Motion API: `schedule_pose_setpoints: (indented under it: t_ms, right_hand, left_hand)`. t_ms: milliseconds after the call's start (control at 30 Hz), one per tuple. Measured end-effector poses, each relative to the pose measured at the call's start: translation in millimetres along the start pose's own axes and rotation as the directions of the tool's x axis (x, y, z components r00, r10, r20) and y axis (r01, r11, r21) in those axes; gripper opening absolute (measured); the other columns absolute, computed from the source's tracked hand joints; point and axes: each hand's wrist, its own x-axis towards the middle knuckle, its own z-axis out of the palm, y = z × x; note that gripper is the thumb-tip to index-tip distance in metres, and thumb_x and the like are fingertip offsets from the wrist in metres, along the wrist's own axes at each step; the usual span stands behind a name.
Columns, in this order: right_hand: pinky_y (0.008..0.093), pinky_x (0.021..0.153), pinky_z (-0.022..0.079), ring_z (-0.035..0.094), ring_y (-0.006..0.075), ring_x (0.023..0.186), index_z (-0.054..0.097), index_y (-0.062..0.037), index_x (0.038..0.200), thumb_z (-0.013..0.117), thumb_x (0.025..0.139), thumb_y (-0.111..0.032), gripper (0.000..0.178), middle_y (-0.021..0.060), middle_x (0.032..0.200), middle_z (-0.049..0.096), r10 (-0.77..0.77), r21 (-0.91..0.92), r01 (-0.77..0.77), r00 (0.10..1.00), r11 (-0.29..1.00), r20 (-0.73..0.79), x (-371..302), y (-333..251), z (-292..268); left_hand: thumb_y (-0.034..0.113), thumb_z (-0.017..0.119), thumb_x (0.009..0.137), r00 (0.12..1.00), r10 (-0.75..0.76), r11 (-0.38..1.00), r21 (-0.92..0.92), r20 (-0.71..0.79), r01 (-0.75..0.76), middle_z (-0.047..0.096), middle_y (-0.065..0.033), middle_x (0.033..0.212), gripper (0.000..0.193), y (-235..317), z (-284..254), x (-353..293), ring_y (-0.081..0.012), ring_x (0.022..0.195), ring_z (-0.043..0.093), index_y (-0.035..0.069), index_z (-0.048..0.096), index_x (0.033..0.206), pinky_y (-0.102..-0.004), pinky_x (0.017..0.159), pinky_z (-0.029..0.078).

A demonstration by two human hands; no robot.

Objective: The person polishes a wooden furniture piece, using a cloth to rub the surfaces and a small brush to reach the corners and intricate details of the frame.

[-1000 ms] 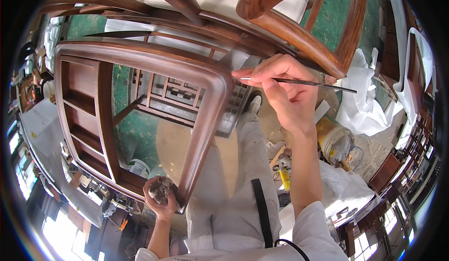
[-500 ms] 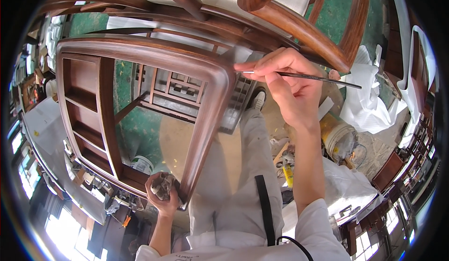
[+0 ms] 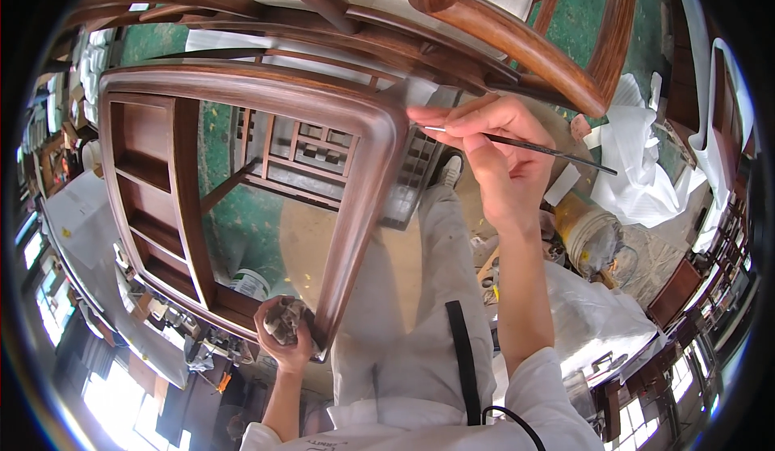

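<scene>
My right hand [image 3: 510,164] pinches a thin, dark-handled brush [image 3: 577,160] with a pale metal collar, close beside the rounded corner of a dark brown wooden furniture frame [image 3: 349,233]. The brush tip points at that corner, its very end hidden by my fingers. A fingertip reaches the corner's edge; whether it touches cannot be told. Down at the frame's near corner, my left hand [image 3: 289,354] is closed round a crumpled grey-brown rag [image 3: 284,320] and rests against the frame. Along the frame's left side run open square compartments [image 3: 145,151].
Curved wooden chair parts [image 3: 525,35] stand just beyond the frame. White wrapping sheets [image 3: 638,176] and a plastic bucket [image 3: 592,237] lie at the right. A white tub [image 3: 249,283] and a lattice panel [image 3: 311,151] show through the frame's opening.
My right hand has shifted slightly down and its wrist has turned, so the brush handle slopes more steeply. My left hand keeps the rag at the near corner.
</scene>
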Motion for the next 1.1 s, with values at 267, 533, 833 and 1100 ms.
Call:
schedule_pose_setpoints:
  t_ms: [267,533,833,1100]
  right_hand:
    - [0.0323,0.089,0.055,0.069,0.0244,0.102,0.060,0.0052,0.093,0.047,0.086,0.016,0.018,0.0169,0.098,0.069,-0.052,-0.080,0.047,0.997,0.996,-0.053,-7.7,4.4,4.4]
    - [0.0281,0.085,0.055,0.070,0.0229,0.101,0.060,0.0048,0.092,0.046,0.084,0.017,0.020,0.0164,0.099,0.070,-0.048,-0.112,0.040,0.997,0.993,-0.063,-6.5,4.6,5.3]
    - [0.0284,0.085,0.056,0.070,0.0235,0.101,0.060,0.0047,0.092,0.048,0.086,0.017,0.018,0.0161,0.096,0.070,-0.053,-0.106,0.048,0.998,0.993,-0.046,-5.9,4.7,4.9]
    - [0.0276,0.084,0.056,0.070,0.0235,0.101,0.059,0.0041,0.091,0.049,0.087,0.016,0.016,0.0157,0.095,0.070,-0.055,-0.107,0.048,0.997,0.993,-0.060,-6.3,4.3,6.1]
  left_hand:
    - [0.011,0.066,0.073,0.999,-0.015,1.000,0.011,-0.030,0.015,0.066,-0.0152,0.098,0.046,1.5,2.3,1.1,-0.0250,0.087,0.065,-0.002,0.054,0.115,-0.0343,0.083,0.052]
    - [0.004,0.061,0.075,1.000,0.004,1.000,0.028,0.009,-0.004,0.063,-0.0139,0.102,0.046,2.8,-0.1,0.6,-0.0213,0.093,0.062,-0.003,0.052,0.119,-0.0323,0.090,0.047]
    - [0.005,0.060,0.077,1.000,0.003,1.000,-0.013,0.008,-0.003,0.063,-0.0148,0.103,0.045,-2.2,1.0,-0.4,-0.0215,0.094,0.062,-0.003,0.051,0.120,-0.0324,0.090,0.048]
    - [0.006,0.062,0.077,1.000,0.012,1.000,0.019,0.013,-0.013,0.063,-0.0145,0.102,0.044,-2.3,-0.4,-0.6,-0.0214,0.093,0.062,-0.003,0.052,0.119,-0.0324,0.089,0.048]
